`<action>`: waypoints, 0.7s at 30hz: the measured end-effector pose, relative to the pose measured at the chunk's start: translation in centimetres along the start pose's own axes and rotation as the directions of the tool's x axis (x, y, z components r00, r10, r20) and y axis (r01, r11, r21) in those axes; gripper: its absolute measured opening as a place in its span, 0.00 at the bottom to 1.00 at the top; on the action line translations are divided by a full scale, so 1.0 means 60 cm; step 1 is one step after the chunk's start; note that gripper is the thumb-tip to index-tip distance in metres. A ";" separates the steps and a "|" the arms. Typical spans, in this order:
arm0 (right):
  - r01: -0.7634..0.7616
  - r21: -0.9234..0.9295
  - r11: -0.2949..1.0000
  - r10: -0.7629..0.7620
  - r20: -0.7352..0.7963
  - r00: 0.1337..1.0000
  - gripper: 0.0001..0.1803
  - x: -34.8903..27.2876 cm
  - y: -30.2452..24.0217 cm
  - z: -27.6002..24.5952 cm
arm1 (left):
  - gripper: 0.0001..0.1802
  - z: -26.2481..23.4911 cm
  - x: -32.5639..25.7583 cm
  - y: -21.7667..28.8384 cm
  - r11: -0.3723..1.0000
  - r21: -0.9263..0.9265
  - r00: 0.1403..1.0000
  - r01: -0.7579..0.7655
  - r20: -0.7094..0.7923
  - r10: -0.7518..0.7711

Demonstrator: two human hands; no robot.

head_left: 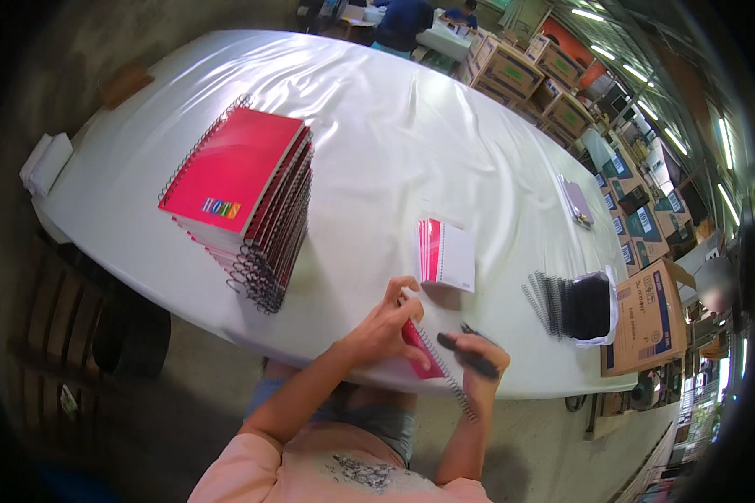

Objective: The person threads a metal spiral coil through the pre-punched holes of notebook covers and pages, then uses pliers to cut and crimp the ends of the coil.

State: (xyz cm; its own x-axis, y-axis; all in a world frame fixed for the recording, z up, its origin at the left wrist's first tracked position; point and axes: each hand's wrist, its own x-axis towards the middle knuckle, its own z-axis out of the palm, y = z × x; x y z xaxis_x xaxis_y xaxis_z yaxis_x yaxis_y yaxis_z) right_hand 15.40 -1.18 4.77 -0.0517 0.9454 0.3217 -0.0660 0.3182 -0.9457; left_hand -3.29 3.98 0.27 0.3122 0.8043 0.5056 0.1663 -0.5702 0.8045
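Observation:
My left hand [387, 325] presses on a red spiral notebook [419, 352] that lies tilted at the near edge of the white table [377, 142]. Along the notebook's right side runs its wire binding [449, 377]. My right hand [482, 362] grips a black tool [468, 355], apparently pliers, right beside that binding. Just beyond my hands stands a small pile of red and white unbound notebook blocks [446, 254].
A tall slanted stack of red spiral notebooks [243, 197] stands at the left. Black wire coils on a plastic bag [572, 305] lie at the right, a small purple item [577, 201] farther off. Cardboard boxes [646, 314] line the right side. People work at a far table [403, 21].

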 end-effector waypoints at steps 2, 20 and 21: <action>0.089 -0.394 0.915 0.000 0.221 0.975 0.12 0.029 -0.008 0.004 | 0.43 0.002 0.002 -0.007 0.994 -0.003 0.993 0.111 0.042 -0.111; -0.002 -0.504 0.864 -0.022 -0.042 0.999 0.21 0.067 0.027 -0.009 | 0.52 0.018 -0.008 -0.035 0.985 -0.117 0.992 0.126 -0.002 -0.127; 0.065 -0.525 0.849 -0.170 -0.154 0.973 0.20 0.071 0.018 -0.018 | 0.52 0.017 -0.011 -0.033 0.985 -0.118 0.992 0.129 0.007 -0.129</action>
State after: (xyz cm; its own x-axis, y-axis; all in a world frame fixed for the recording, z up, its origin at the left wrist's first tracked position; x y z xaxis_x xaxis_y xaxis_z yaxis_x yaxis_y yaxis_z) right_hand 16.20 3.29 5.08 0.1142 0.8768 0.4670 0.4635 0.3688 -0.8057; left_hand -2.89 4.42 -1.93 0.2950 0.8697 0.3957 0.0936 -0.4384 0.8939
